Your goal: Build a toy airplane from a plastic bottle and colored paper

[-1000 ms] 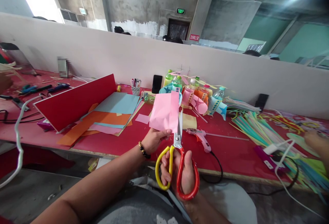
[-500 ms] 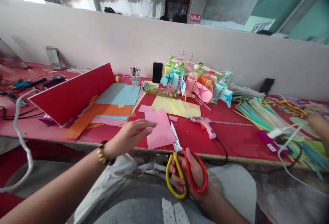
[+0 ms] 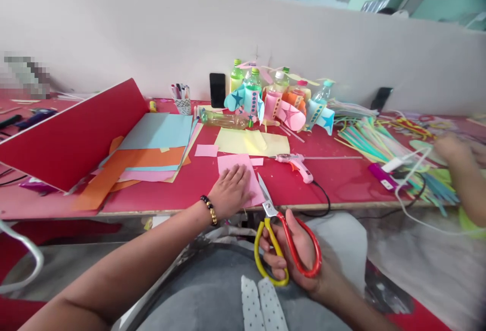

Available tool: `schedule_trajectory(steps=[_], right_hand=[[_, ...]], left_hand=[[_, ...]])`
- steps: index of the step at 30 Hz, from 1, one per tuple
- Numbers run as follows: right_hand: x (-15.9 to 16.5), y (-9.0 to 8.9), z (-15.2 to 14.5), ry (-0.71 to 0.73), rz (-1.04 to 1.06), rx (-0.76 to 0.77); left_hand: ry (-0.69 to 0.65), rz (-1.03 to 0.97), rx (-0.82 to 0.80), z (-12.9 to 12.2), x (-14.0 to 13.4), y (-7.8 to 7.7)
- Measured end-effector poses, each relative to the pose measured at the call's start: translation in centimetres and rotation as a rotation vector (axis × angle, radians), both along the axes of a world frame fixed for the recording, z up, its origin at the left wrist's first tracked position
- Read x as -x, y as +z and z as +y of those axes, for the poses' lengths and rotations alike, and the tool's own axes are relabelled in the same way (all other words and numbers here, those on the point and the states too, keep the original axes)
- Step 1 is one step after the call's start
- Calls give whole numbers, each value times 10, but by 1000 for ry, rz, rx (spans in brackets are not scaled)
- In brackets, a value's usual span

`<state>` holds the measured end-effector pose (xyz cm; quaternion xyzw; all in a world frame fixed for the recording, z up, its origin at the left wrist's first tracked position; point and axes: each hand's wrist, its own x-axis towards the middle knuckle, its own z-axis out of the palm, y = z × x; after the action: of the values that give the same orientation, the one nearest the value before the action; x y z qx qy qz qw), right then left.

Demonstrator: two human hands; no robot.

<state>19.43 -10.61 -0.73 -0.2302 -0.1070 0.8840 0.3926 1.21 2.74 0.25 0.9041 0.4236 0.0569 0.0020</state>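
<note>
My left hand (image 3: 232,190) lies flat, fingers outstretched, on a pink sheet of paper (image 3: 231,161) at the table's front edge. In my right hand (image 3: 299,250) is a pair of scissors (image 3: 270,209) with one red and one yellow handle, its blades pointing away from me beside the sheet's right edge. A small pink paper piece (image 3: 206,150) sits left of the sheet, and a pink strip (image 3: 257,161) touches or nearly touches its right side. Pale yellow paper (image 3: 271,142) lies behind. To the right rests a pink glue gun (image 3: 298,165) with its cord hanging over the edge.
Decorated plastic bottles (image 3: 281,98) stand at the back beside a black phone (image 3: 217,90) and a pen cup (image 3: 183,103). Coloured paper (image 3: 159,131) and a red board (image 3: 79,136) occupy the left. Another person's arm (image 3: 461,169) is at the far right near pipe cleaners (image 3: 364,141).
My left hand has come down from above the paper and moved right, now pressing flat on the pink sheet. My right hand still holds the scissors. The camera view has tilted downward.
</note>
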Motion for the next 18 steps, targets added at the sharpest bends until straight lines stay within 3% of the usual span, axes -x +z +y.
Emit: schedule_trajectory(steps=[18], right_hand=[[15, 3, 7, -140, -41, 38]], left_hand=[[-72, -80, -25, 1, -1, -4]])
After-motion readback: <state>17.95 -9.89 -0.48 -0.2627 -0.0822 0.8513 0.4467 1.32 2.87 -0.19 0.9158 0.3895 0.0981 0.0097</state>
